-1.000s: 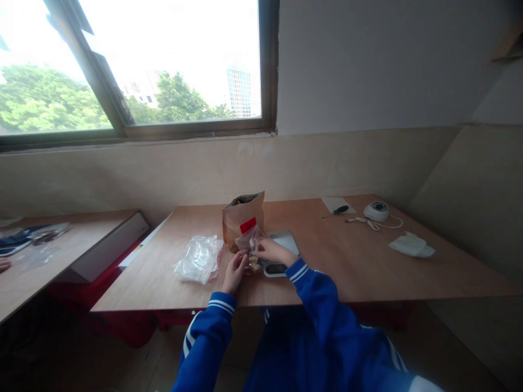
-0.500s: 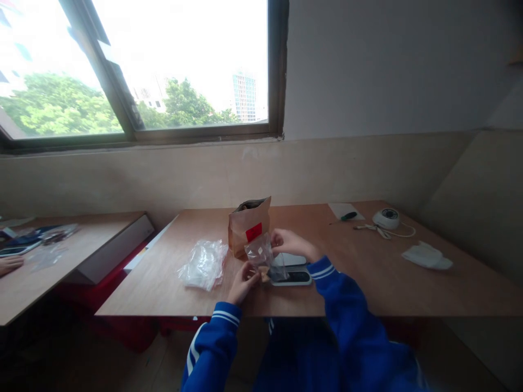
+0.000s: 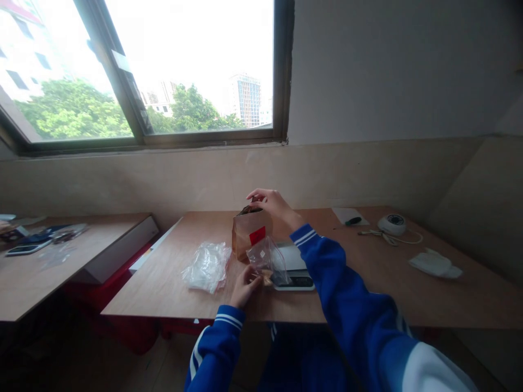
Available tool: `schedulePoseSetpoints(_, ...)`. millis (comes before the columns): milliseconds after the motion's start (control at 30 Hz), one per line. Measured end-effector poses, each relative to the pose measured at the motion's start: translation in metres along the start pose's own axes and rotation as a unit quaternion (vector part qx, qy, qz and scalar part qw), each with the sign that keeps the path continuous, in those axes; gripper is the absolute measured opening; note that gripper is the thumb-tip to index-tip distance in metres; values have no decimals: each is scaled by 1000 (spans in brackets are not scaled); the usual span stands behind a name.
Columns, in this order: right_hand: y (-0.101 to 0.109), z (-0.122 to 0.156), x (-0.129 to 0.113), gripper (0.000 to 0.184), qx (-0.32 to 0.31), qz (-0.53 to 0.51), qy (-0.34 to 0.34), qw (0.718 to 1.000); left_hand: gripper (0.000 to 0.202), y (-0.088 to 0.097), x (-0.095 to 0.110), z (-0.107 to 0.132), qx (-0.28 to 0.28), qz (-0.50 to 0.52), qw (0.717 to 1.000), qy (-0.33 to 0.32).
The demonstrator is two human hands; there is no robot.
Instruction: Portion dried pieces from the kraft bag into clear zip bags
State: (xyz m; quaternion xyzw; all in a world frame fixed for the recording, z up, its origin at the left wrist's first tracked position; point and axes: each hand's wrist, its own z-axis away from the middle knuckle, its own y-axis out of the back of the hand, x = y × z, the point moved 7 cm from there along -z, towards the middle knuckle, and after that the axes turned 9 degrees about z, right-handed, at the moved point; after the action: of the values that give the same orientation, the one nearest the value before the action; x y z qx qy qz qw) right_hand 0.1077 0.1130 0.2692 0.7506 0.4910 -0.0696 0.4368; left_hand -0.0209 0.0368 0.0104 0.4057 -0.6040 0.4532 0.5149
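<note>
My left hand pinches the lower edge of a clear plastic zip bag, which stands tilted with small tan pieces in its bottom. Behind it stands an upright brown paper bag with a red label and an open top. At that opening, the fingers of my right hand are curled together; what they hold is dark and too small to make out. A flat kitchen scale lies right of the zip bag, partly behind it, its dark display toward me.
A pile of clear plastic bags lies on the left of the wooden table. At the right are a screwdriver on white paper, a white dome camera with cable, and a crumpled white bag. Another table stands left, across a gap.
My right hand has left the zip bag's top and moved up and back to the paper bag's mouth. My left hand keeps hold of the zip bag. The view has shifted slightly.
</note>
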Motion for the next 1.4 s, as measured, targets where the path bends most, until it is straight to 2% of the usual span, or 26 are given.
schedulePoseSetpoints(67, -14, -2, -2, 15, -28, 21, 21, 999, 42, 0, 3, 1, 6, 7, 1000, -2)
schedulePoseSetpoints(167, -22, -1, -2, 14, -24, 39, 32, 998, 40, -1, 8, 2, 9, 13, 1000, -7)
schedulePoseSetpoints(333, -30, 3, 7, 24, -52, -31, 9, 998, 40, -2, 11, 2, 6, 7, 1000, -6)
schedulePoseSetpoints(500, -31, 11, 17, 33, -48, -91, -23, 994, 40, -2, 8, 1, 5, 14, 1000, 3)
schedulePoseSetpoints(633, -27, 12, 13, 37, -23, -95, -12, 995, 40, 0, 5, 0, 12, 16, 1000, 5)
schedulePoseSetpoints(800, -26, 9, 9, 37, 6, -42, 6, 999, 41, 4, 0, -1, 30, 20, 999, 5)
schedulePoseSetpoints(1000, -28, 9, 5, 29, -4, 50, 37, 998, 42, 4, 1, 0, 29, 18, 999, 0)
schedulePoseSetpoints(1167, -26, 11, 20, 22, -40, 112, 15, 993, 43, 4, -2, 0, 23, 23, 999, -3)
schedulePoseSetpoints(1233, -22, 13, 23, 18, -27, 105, 17, 994, 42, 4, -4, -1, 21, 26, 999, -3)
schedulePoseSetpoints(1333, -12, 18, 16, 26, 37, 124, 51, 990, 41, 4, -5, -2, 18, 29, 999, -7)
schedulePoseSetpoints(1400, -12, 22, 11, 41, 52, 170, 65, 982, 42, 4, -5, -2, 18, 32, 999, -7)
